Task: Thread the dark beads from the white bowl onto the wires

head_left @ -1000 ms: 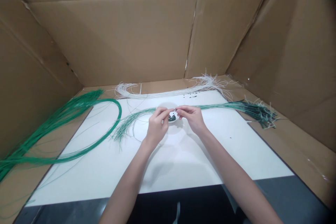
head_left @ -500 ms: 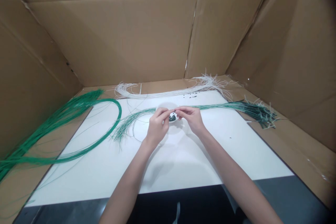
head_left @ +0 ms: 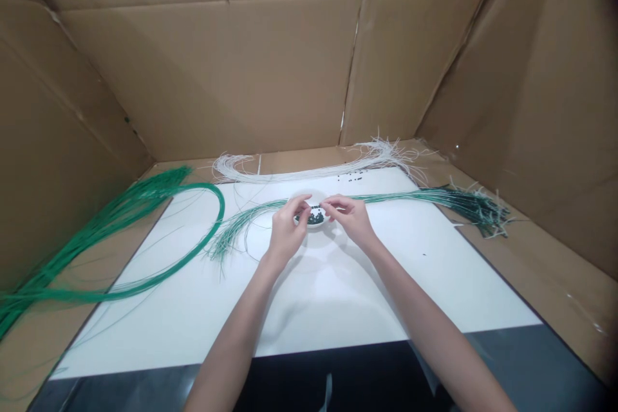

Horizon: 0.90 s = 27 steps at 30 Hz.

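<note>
A small white dish [head_left: 316,221] with several dark green beads sits on the white sheet [head_left: 309,296]. My left hand [head_left: 286,232] is at the dish's left rim, thumb and forefinger pinched over the beads. My right hand [head_left: 351,217] is at its right, fingers pinched on something too thin to make out. A thin bundle of green threads [head_left: 241,219] runs across the sheet just behind both hands.
A thick green cord bundle [head_left: 120,219] loops at the left. White threads [head_left: 309,170] lie along the back, with loose dark beads [head_left: 350,176] near them. Dark-tipped green ends [head_left: 476,206] fan out right. Cardboard walls [head_left: 290,64] enclose the table.
My two hands have drawn slightly apart, and the left fingertips have dipped toward the dish. The dish with its beads shows more between them.
</note>
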{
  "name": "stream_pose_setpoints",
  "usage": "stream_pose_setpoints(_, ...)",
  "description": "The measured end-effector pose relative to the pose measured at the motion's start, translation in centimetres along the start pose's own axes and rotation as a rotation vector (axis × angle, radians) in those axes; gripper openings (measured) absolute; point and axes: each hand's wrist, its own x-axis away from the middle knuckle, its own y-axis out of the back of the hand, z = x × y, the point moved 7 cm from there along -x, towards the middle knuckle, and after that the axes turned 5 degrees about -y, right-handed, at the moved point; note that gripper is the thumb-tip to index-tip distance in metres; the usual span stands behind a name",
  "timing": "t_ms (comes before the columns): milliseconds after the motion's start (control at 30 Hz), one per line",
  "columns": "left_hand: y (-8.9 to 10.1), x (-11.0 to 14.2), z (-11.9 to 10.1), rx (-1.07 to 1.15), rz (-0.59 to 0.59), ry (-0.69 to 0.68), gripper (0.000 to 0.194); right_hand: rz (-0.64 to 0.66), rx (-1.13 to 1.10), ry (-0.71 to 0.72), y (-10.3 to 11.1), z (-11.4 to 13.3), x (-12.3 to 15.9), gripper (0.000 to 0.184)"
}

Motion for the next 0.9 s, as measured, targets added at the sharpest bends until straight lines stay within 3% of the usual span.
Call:
stream_pose_setpoints(200,-0.1,0.0,0.4,0.011,0.015,0.026,0.022,-0.014,0.241,0.159,-0.2,1.2,0.5,0.013)
stream_pose_setpoints(367,0.1,-0.2,1.6,0.083,0.098,0.174,0.024,-0.001,0.351,0.190,-0.2,1.2,0.5,0.013)
stream_pose_setpoints(700,2.2,-0.8,5.9,0.370,0.122,0.435,0.061,-0.053,0.597,0.220,0.6,-0.1,-0.5,0.015)
stream_pose_setpoints(833,2.9,-0.6,7.0,0.328,0.073,0.474,0.050,-0.073,0.634,0.204,1.0,-0.9,-0.8,0.015)
stream_pose_setpoints(900,2.8,-0.5,7.1,0.243,0.129,0.461,0.036,-0.078,0.644,0.199,1.2,-1.3,-1.0,0.015)
